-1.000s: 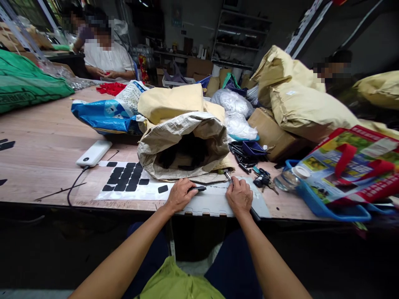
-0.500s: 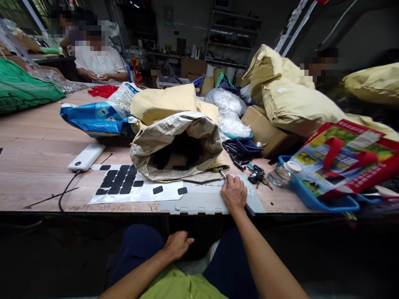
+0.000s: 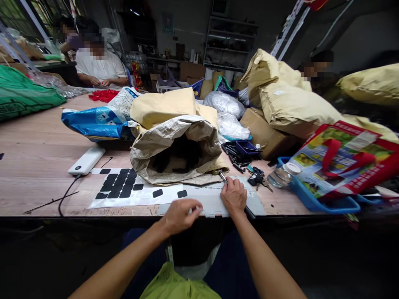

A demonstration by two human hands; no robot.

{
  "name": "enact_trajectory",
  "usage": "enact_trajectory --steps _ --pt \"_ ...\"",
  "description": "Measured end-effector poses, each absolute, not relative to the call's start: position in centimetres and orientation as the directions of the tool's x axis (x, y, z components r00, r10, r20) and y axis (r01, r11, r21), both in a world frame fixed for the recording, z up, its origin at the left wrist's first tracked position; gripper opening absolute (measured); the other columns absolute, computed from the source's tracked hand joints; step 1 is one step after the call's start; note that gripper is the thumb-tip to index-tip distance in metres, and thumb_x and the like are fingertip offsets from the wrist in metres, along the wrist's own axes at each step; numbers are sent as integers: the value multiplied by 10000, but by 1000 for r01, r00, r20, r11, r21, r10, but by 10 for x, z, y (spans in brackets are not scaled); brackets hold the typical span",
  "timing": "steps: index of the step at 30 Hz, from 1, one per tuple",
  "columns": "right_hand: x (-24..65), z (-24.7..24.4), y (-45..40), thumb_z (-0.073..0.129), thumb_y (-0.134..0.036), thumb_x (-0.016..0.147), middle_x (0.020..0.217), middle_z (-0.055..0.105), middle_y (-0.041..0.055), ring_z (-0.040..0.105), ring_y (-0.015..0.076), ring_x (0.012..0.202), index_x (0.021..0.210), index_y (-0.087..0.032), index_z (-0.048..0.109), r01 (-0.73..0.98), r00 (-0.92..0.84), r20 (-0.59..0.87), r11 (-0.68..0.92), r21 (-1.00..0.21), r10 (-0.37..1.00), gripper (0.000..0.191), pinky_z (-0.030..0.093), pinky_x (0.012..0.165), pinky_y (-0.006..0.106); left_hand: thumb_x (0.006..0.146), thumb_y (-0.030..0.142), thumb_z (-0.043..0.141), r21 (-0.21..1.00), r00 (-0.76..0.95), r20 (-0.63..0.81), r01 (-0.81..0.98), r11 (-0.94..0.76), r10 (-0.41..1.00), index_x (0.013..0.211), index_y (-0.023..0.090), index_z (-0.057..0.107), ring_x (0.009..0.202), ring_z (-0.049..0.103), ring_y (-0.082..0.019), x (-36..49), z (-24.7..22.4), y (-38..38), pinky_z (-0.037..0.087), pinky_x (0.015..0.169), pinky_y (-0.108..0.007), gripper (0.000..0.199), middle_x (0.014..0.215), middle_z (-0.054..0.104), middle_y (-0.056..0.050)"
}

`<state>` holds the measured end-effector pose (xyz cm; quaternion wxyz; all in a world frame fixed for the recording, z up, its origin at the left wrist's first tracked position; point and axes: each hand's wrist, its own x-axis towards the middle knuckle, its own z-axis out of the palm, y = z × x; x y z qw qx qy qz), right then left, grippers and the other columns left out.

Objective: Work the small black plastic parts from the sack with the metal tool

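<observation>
My right hand [image 3: 233, 194] rests on the grey board [image 3: 202, 204] at the table's front edge. Its fingers wrap round a tool with a shiny metal shaft [image 3: 222, 177] and a black handle [image 3: 249, 213]; the tool's far end lies by the sack's lower edge and is unclear. My left hand [image 3: 181, 216] hovers at the table edge, fingers loosely bent, thumb apart from the forefinger, nothing visible between them. Beyond it, black rounded patches [image 3: 120, 182] lie on a white sheet [image 3: 137, 200]. A woven sack [image 3: 143, 155] gapes towards me, with dark contents inside.
Left of the sheet lies a white power bank [image 3: 86, 161] with a cable. To the right are keys [image 3: 258, 177], a clear jar [image 3: 280, 176] and a blue tray [image 3: 324, 204] under a red bag [image 3: 339, 162]. Stuffed bags [image 3: 299, 101] pile up behind. A person sits across the table.
My left hand has risen from above my lap to the table's front edge. My right hand has stayed on the board, holding the same tool.
</observation>
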<state>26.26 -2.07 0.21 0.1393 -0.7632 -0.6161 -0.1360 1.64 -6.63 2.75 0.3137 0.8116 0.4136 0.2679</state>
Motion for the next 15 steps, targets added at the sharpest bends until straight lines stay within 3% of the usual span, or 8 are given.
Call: enact_trajectory --steps 3,7,10,15 --pt "263 3 -20 509 -244 959 1031 584 88 492 227 957 1248 -211 623 978 205 379 -203 -47 902 312 289 749 329 943 283 568 609 270 323 675 -417 907 1134 234 704 1000 656 -232 4 35 -2 498 940 -350 239 1081 720 -71" --pt "263 2 -20 515 -246 954 1040 590 86 499 230 961 1233 -214 629 977 211 376 -206 -54 902 303 290 739 336 884 268 648 439 132 189 875 -204 973 1164 234 694 1160 586 -301 -16 27 56 438 1047 -431 286 1162 650 -95" --pt "263 2 -20 508 -248 959 1042 591 83 501 232 963 1229 -221 629 976 215 377 -210 -55 901 297 292 741 340 890 316 663 430 145 136 883 -190 980 1043 225 718 1125 584 -298 -24 26 59 443 1003 -413 186 1075 657 -82" --pt "262 3 -20 518 -254 957 1045 588 92 501 235 971 1222 -215 629 976 214 366 -210 -51 906 290 294 749 338 895 358 680 535 341 272 723 -436 900 973 237 702 940 576 -229 -16 29 18 434 874 -352 146 954 686 -37"
